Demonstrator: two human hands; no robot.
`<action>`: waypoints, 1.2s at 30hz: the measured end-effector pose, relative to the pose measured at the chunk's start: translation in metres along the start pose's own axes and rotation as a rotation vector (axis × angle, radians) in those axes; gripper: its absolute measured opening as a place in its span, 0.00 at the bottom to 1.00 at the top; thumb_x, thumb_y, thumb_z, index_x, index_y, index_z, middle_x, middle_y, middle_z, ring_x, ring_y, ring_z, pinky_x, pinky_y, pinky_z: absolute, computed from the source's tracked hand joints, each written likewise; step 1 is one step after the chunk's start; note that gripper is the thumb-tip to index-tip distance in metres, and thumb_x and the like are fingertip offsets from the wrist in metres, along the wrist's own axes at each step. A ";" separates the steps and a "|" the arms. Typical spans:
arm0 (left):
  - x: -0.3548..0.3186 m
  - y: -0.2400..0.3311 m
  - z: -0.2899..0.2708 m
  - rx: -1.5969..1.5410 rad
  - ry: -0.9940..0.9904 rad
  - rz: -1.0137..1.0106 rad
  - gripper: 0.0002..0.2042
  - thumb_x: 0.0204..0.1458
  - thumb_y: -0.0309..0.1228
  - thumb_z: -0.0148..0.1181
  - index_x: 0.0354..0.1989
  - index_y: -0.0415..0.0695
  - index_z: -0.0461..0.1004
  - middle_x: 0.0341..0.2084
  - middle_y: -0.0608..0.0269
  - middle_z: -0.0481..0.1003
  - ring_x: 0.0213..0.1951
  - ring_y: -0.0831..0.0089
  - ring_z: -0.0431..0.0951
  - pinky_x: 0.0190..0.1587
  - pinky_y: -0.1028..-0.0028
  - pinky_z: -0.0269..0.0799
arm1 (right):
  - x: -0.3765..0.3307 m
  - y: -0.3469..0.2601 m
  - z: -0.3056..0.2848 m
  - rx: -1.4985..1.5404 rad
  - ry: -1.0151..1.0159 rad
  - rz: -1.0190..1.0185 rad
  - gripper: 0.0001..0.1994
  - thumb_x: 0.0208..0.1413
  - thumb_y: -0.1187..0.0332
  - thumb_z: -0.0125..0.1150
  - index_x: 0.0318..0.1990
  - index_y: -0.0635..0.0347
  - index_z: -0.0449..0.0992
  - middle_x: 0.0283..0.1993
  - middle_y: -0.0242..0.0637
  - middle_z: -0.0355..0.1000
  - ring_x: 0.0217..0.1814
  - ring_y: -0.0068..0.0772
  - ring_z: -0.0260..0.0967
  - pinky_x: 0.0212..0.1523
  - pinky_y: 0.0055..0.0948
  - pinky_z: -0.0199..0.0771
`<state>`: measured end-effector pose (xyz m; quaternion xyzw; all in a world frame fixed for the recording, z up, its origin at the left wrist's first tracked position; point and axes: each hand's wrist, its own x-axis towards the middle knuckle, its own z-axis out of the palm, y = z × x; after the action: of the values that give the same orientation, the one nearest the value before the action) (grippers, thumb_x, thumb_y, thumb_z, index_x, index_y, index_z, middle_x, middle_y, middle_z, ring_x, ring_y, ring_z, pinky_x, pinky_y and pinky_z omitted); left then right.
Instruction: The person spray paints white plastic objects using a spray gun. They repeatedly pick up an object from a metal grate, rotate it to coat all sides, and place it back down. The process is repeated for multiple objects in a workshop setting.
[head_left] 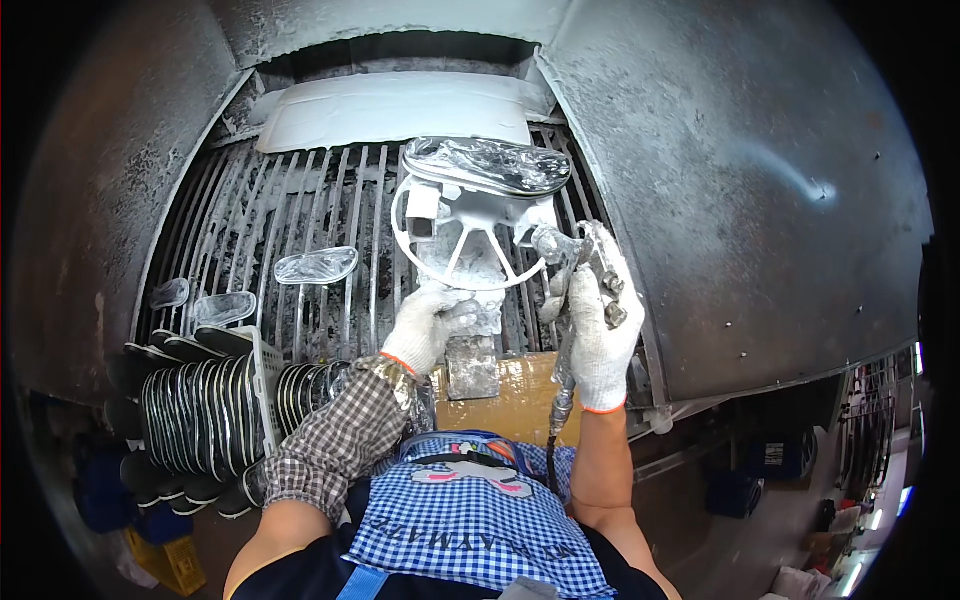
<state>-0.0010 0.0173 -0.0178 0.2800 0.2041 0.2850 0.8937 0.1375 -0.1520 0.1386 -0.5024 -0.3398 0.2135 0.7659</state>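
clamping fingers on a spray gun (560,290), the right hand (606,325) sits near a film-covered sole (490,165) atop a white wheel (474,213); the left hand (428,325) curls beside that wheel, finger grip unclear; work seems underway, stacked soles (200,415) perhaps remaining

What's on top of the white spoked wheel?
A film-wrapped oval piece lies over the far side of the wheel; a white boxy block shows at left. The far rim and the piece's underside are covered.
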 end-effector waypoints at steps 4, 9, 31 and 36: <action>-0.003 0.007 0.005 0.020 0.066 0.010 0.28 0.58 0.18 0.50 0.70 0.30 0.64 0.63 0.45 0.74 0.61 0.54 0.78 0.65 0.49 0.77 | -0.001 -0.002 -0.004 -0.004 0.042 0.010 0.25 0.71 0.74 0.59 0.72 0.68 0.66 0.39 0.32 0.76 0.31 0.14 0.69 0.32 0.17 0.72; -0.011 0.015 0.009 0.094 0.018 0.024 0.26 0.61 0.24 0.50 0.70 0.32 0.66 0.61 0.48 0.76 0.57 0.57 0.80 0.62 0.55 0.78 | -0.002 -0.005 -0.014 -0.021 0.066 0.003 0.25 0.72 0.71 0.59 0.73 0.68 0.66 0.38 0.32 0.76 0.31 0.15 0.70 0.32 0.18 0.73; -0.005 0.049 -0.021 0.116 0.142 0.088 0.22 0.65 0.26 0.51 0.66 0.33 0.69 0.49 0.50 0.81 0.48 0.56 0.84 0.51 0.60 0.83 | -0.003 -0.027 -0.053 -0.132 0.205 -0.096 0.25 0.73 0.71 0.58 0.73 0.70 0.63 0.49 0.38 0.76 0.39 0.15 0.70 0.35 0.17 0.77; -0.005 0.038 -0.024 0.110 0.256 0.092 0.23 0.65 0.28 0.51 0.67 0.35 0.69 0.48 0.52 0.80 0.48 0.58 0.83 0.50 0.60 0.82 | -0.021 -0.038 -0.048 -0.047 0.118 0.014 0.26 0.72 0.70 0.59 0.73 0.70 0.64 0.45 0.36 0.77 0.37 0.16 0.71 0.37 0.19 0.77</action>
<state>-0.0323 0.0489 -0.0114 0.2992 0.3186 0.3475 0.8296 0.1578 -0.2114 0.1542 -0.5341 -0.2956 0.1809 0.7711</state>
